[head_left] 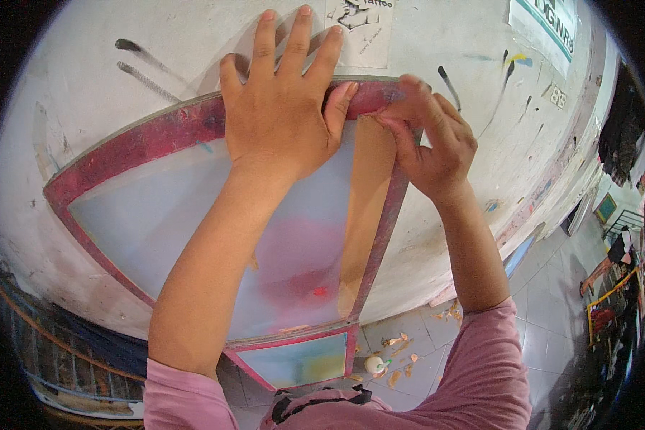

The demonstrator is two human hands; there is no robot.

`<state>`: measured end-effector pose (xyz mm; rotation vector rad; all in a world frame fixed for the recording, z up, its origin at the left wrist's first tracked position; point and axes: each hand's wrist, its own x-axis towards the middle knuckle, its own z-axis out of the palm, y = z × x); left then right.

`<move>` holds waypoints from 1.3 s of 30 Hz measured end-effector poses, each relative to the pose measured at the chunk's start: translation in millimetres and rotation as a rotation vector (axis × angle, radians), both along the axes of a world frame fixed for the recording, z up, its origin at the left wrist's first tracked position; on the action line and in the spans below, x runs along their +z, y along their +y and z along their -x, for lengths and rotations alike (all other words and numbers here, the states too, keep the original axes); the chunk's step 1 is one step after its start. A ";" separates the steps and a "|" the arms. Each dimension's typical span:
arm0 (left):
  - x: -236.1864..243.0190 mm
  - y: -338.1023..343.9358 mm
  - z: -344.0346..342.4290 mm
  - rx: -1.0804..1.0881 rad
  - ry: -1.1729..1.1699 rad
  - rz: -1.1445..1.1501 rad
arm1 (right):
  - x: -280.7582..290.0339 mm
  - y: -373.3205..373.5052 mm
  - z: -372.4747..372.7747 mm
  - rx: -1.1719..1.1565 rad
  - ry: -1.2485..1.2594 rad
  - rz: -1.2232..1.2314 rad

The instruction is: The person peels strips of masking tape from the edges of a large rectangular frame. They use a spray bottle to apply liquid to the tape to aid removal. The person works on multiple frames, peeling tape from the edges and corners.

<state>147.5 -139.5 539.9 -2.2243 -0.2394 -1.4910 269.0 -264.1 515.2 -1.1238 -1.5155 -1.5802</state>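
A red-edged frame [143,136] with pale, translucent mesh [193,208], like a printing screen, rests against a white, paint-marked surface. Pink staining shows on the mesh's lower middle. My left hand [283,115] lies spread over the frame's far edge, its fingertips reaching onto the white surface. At the frame's far right corner my right hand [441,143] pinches the upper end of a brown tape strip [369,208] between thumb and finger. That strip runs down the mesh along the right side of the frame. Beyond the near bar is a smaller panel [294,362] with blue and yellow-green tints.
A paper with a drawing [362,39] and a printed sheet [545,32] are on the white surface. Brown scraps [394,344] and a small white round thing [375,365] lie on the tiled floor [552,308]. Dark cloth [623,132] hangs at far right; a slatted rack [57,351] stands lower left.
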 end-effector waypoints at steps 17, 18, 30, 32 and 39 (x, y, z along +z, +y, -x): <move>-2.0 1.5 -0.6 0.022 -0.015 0.004 | -6.3 -8.9 -16.6 0.115 0.003 0.117; -2.8 2.0 -2.1 0.023 -0.024 -0.006 | 0.1 -9.1 -17.7 0.113 -0.078 0.115; 0.5 3.2 -0.1 -0.034 -0.018 0.013 | 7.8 -13.4 -12.7 -0.175 -0.262 0.189; -0.3 3.7 -0.5 -0.038 -0.023 0.015 | 10.6 -12.9 -9.6 -0.092 -0.138 0.293; 0.4 2.4 -0.5 -0.024 -0.024 0.015 | 10.6 -13.4 -3.3 0.173 0.297 0.283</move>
